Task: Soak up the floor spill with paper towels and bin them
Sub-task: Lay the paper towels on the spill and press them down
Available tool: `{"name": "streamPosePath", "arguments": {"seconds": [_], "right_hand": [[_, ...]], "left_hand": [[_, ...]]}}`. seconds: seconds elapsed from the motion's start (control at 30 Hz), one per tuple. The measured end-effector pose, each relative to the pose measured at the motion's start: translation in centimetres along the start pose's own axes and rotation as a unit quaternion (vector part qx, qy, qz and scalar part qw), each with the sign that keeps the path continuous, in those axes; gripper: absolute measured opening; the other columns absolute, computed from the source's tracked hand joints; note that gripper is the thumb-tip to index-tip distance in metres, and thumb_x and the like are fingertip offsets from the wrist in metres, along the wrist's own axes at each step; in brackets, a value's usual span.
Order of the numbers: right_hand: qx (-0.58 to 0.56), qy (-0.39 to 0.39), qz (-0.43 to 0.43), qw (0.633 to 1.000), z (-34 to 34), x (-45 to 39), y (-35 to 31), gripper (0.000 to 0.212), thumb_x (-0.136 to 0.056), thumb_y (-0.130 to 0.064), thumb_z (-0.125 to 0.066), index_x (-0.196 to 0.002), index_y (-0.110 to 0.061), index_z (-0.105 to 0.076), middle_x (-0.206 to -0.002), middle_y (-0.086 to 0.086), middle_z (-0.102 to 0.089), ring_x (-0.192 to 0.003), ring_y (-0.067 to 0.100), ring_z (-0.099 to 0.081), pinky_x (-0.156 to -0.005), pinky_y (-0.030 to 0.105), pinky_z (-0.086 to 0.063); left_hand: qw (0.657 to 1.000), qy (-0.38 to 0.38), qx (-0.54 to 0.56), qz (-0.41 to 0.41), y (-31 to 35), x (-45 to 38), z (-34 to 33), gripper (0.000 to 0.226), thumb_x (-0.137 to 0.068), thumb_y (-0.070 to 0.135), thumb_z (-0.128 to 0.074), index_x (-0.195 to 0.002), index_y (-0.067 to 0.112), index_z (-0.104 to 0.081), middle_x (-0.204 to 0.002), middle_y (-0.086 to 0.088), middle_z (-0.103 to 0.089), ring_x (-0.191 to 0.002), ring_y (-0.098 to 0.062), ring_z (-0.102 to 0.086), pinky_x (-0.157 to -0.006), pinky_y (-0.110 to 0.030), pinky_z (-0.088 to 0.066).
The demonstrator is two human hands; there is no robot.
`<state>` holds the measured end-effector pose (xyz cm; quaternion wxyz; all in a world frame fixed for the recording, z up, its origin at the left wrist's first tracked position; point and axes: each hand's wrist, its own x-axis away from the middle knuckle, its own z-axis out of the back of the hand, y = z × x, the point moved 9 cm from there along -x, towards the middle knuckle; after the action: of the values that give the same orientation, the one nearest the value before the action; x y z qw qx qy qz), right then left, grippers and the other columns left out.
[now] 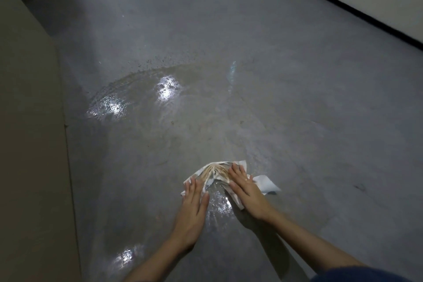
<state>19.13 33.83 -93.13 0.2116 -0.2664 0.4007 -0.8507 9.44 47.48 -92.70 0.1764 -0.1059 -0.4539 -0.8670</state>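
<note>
Nearest the viewer, a person's left hand [194,197] and right hand [243,184] lie flat with fingers straight, pressing a bunched, brown-stained paper towel [216,173] onto a grey floor [320,121], the hands set at its two sides and gripping nothing. This looks like the soaking step, with a wet sheen between the wrists. Farther off, a wide spill [148,96] glistens untouched, so the next move likely calls for pushing the towel forward or fetching fresh sheets; no bin is visible.
</note>
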Motion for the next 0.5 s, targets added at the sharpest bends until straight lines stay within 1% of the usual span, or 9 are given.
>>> {"name": "streamPosePath", "arguments": {"seconds": [0.07, 0.1, 0.17, 0.23, 0.3, 0.33, 0.37, 0.43, 0.5], "right_hand": [[-0.084, 0.015, -0.001, 0.996, 0.8, 0.9, -0.6, 0.045, -0.101, -0.033, -0.044, -0.144, -0.02, -0.043, -0.155, -0.009, -0.026, -0.146, 0.003, -0.015, -0.12, 0.025, -0.01], [-0.082, 0.045, 0.011, 0.996, 1.9, 1.4, -0.8, 0.038, -0.101, -0.025, -0.049, -0.138, -0.02, -0.052, -0.15, -0.009, -0.037, -0.141, 0.001, -0.028, -0.118, 0.023, -0.02], [0.009, 0.146, 0.051, 0.988, 4.8, 2.8, -1.7, 0.033, -0.098, -0.03, -0.049, -0.125, -0.018, -0.065, -0.136, -0.012, -0.053, -0.126, 0.002, -0.051, -0.108, 0.022, -0.038], [0.101, 0.255, 0.086, 0.958, 7.0, 4.7, -2.8, 0.038, -0.096, -0.032, -0.045, -0.121, -0.014, -0.067, -0.126, -0.011, -0.058, -0.116, 0.01, -0.057, -0.101, 0.025, -0.044], [0.124, 0.3, 0.044, 0.945, 7.2, 6.1, -2.6, 0.039, -0.099, -0.027, -0.047, -0.134, -0.012, -0.056, -0.138, -0.005, -0.051, -0.128, 0.011, -0.045, -0.107, 0.03, -0.039], [0.118, 0.28, -0.003, 0.953, 6.3, 6.3, -2.0, 0.048, -0.101, -0.03, -0.046, -0.145, -0.014, -0.041, -0.151, -0.003, -0.036, -0.138, 0.012, -0.032, -0.113, 0.033, -0.03], [0.111, 0.238, -0.049, 0.964, 4.8, 6.4, -1.2, 0.059, -0.101, -0.038, -0.041, -0.153, -0.017, -0.022, -0.16, -0.003, -0.012, -0.146, 0.012, -0.012, -0.117, 0.035, -0.018], [0.109, 0.15, -0.119, 0.975, 1.3, 6.4, 0.2, 0.078, -0.094, -0.065, -0.02, -0.152, -0.023, 0.013, -0.158, -0.005, 0.024, -0.146, 0.012, 0.021, -0.119, 0.037, 0.001], [0.105, 0.116, -0.135, 0.978, -0.9, 6.0, 0.7, 0.093, -0.078, -0.081, 0.0, -0.148, -0.024, 0.024, -0.155, -0.003, 0.034, -0.142, 0.013, 0.031, -0.119, 0.038, 0.008]], "left_hand": [[0.999, -0.011, 0.048, 0.018, 0.1, 0.3, -0.4, 0.104, -0.066, 0.091, 0.002, -0.151, 0.031, 0.004, -0.157, 0.015, 0.018, -0.142, -0.003, 0.024, -0.121, -0.033, 0.004], [0.997, -0.013, 0.07, 0.027, 0.1, 0.4, -0.4, 0.108, -0.063, 0.093, 0.003, -0.152, 0.03, 0.003, -0.157, 0.016, 0.017, -0.142, -0.002, 0.023, -0.12, -0.031, 0.004], [0.994, 0.008, 0.102, 0.034, 0.8, 0.5, 0.4, 0.097, -0.074, 0.085, -0.003, -0.153, 0.029, -0.005, -0.159, 0.016, 0.008, -0.144, 0.0, 0.013, -0.121, -0.03, 0.0], [0.989, 0.071, 0.125, 0.04, 1.3, 1.1, 2.2, 0.075, -0.088, 0.065, -0.015, -0.152, 0.026, -0.017, -0.158, 0.014, -0.008, -0.146, -0.003, -0.003, -0.121, -0.034, -0.01], [0.98, 0.135, 0.135, 0.058, 1.0, 1.7, 3.6, 0.069, -0.091, 0.058, -0.021, -0.148, 0.021, -0.031, -0.156, 0.008, -0.025, -0.145, -0.008, -0.02, -0.119, -0.037, -0.02], [0.974, 0.154, 0.152, 0.069, 0.6, 1.9, 4.0, 0.071, -0.091, 0.06, -0.022, -0.146, 0.019, -0.037, -0.154, 0.005, -0.033, -0.142, -0.01, -0.028, -0.118, -0.037, -0.025], [0.969, 0.163, 0.17, 0.077, 0.0, 2.1, 4.1, 0.076, -0.089, 0.066, -0.023, -0.144, 0.018, -0.041, -0.151, 0.003, -0.039, -0.139, -0.011, -0.034, -0.116, -0.038, -0.029], [0.961, 0.138, 0.221, 0.092, -0.8, 1.9, 3.6, 0.088, -0.08, 0.082, -0.024, -0.139, 0.022, -0.049, -0.142, 0.004, -0.051, -0.132, -0.011, -0.046, -0.112, -0.04, -0.036], [0.945, 0.063, 0.298, 0.124, -1.4, 1.6, 2.2, 0.084, -0.071, 0.09, -0.029, -0.13, 0.036, -0.057, -0.128, 0.015, -0.062, -0.121, -0.005, -0.055, -0.109, -0.04, -0.039]]}}
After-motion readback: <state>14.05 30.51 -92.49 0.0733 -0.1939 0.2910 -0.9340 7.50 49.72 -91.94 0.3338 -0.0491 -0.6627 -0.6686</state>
